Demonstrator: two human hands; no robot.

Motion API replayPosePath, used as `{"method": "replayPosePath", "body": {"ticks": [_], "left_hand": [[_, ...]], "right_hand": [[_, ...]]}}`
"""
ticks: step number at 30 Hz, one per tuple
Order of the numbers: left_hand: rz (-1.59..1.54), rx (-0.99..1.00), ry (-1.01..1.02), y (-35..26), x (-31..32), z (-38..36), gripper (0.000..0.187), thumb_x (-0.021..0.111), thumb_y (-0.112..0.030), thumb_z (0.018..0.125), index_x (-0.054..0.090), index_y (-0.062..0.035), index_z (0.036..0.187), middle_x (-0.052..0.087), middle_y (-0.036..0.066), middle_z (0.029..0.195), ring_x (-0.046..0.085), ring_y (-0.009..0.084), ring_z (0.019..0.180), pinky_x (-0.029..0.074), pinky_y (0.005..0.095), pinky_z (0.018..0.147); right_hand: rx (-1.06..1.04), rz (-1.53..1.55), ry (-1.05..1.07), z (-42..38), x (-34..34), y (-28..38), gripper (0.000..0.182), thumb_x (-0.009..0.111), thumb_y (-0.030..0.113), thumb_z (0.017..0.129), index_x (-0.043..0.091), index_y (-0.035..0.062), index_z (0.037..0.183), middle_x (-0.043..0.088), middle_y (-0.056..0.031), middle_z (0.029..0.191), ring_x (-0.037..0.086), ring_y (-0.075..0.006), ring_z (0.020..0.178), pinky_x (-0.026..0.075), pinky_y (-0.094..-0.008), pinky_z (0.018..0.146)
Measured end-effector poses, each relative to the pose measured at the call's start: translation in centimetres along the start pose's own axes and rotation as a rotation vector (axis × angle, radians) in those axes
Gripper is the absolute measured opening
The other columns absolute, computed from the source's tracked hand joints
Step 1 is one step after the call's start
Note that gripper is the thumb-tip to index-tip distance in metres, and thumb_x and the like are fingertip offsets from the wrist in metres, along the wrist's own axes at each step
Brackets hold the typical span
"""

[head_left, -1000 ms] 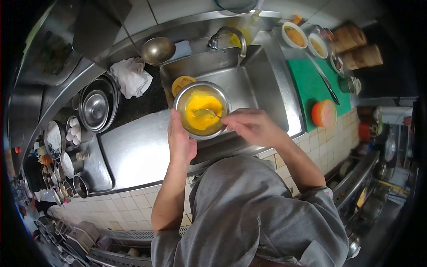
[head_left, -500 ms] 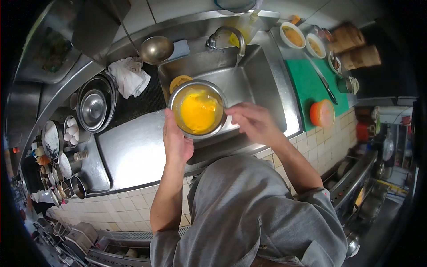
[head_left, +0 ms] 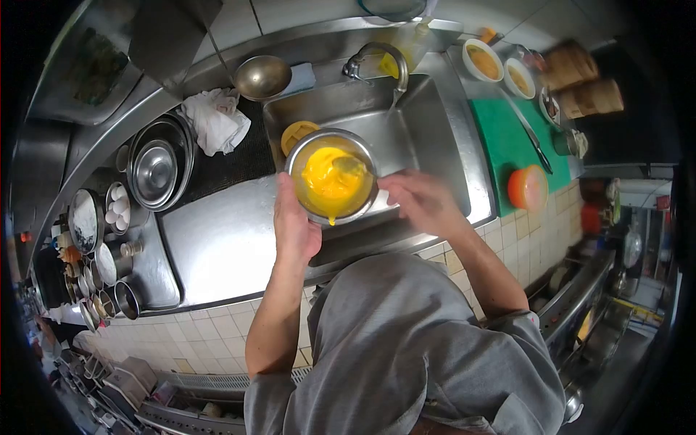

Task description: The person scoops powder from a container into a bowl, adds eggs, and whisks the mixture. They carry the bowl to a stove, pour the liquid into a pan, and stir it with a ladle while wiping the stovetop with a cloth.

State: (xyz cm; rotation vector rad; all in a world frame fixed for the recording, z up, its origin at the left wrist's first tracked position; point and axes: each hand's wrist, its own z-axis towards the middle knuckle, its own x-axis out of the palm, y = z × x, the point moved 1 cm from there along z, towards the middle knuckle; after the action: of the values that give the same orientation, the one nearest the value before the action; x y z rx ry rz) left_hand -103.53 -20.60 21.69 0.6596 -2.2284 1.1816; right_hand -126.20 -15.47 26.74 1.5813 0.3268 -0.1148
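Observation:
A steel bowl of bright yellow beaten egg is over the near left part of the sink. My left hand grips its left side, fingers beneath and thumb along the outside. At the right rim my right hand, blurred by motion, has its fingers closed on a utensil whose handle is mostly hidden. The blurred, spoon-like head of that utensil is in the egg. A yellow drip hangs over the bowl's near rim.
Water runs from the faucet into the sink. A knife and an orange tub lie on the green cutting board at right. Nested steel bowls, a white cloth and eggs are at left.
The bowl and both hands appear slightly farther right, as the whole view has shifted a little. The utensil head has moved within the egg, and egg now drips over the near rim.

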Motion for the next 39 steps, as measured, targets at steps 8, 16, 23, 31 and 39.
{"method": "replayPosePath", "body": {"ticks": [8,16,23,31,39], "left_hand": [[0.001,0.042,0.059,0.1,-0.2,0.5,0.056,0.034,-0.046,0.108,0.045,-0.0006,0.139,0.058,0.013,0.134,0.057,0.0232,0.124,0.046,0.0397,0.106],[-0.005,0.056,0.041,1.1,-1.0,1.5,0.056,0.036,-0.047,0.108,0.047,-0.0021,0.138,0.058,0.012,0.135,0.056,0.0238,0.125,0.042,0.041,0.108],[0.018,0.019,0.033,0.7,-0.9,2.0,0.059,0.035,-0.05,0.107,0.046,-0.001,0.14,0.055,0.012,0.138,0.053,0.0248,0.128,0.04,0.0429,0.109],[0.002,0.033,0.02,0.3,-0.9,2.2,0.059,0.033,-0.049,0.108,0.044,-0.0014,0.141,0.055,0.012,0.139,0.053,0.025,0.129,0.041,0.0434,0.109],[0.006,0.053,0.01,0.4,-0.6,1.0,0.055,0.034,-0.043,0.109,0.044,0.0023,0.14,0.056,0.014,0.136,0.056,0.0218,0.124,0.043,0.0373,0.108]], "right_hand": [[0.191,0.244,-0.037,0.6,0.4,-1.2,0.023,0.057,0.016,0.102,0.069,-0.0016,0.111,0.071,-0.0112,0.101,0.066,-0.0133,0.075,0.053,-0.0246,0.058],[0.118,0.157,0.048,1.0,1.4,-0.5,0.022,0.059,0.007,0.099,0.07,0.0021,0.117,0.07,-0.0089,0.103,0.067,-0.0116,0.081,0.053,-0.0219,0.059],[-0.245,-0.104,0.082,0.5,0.7,1.6,0.026,0.065,-0.004,0.091,0.071,0.002,0.116,0.07,-0.0115,0.098,0.066,-0.0188,0.079,0.052,-0.0278,0.067],[-0.306,-0.091,0.146,-0.4,1.8,-0.6,0.026,0.064,-0.005,0.091,0.069,0.0007,0.115,0.07,-0.0154,0.104,0.069,-0.0242,0.089,0.054,-0.0315,0.076],[-0.384,-0.222,-0.011,1.4,1.3,-1.4,0.027,0.065,-0.005,0.09,0.069,0.0013,0.115,0.068,-0.0151,0.103,0.068,-0.0254,0.087,0.054,-0.0318,0.071]]}}
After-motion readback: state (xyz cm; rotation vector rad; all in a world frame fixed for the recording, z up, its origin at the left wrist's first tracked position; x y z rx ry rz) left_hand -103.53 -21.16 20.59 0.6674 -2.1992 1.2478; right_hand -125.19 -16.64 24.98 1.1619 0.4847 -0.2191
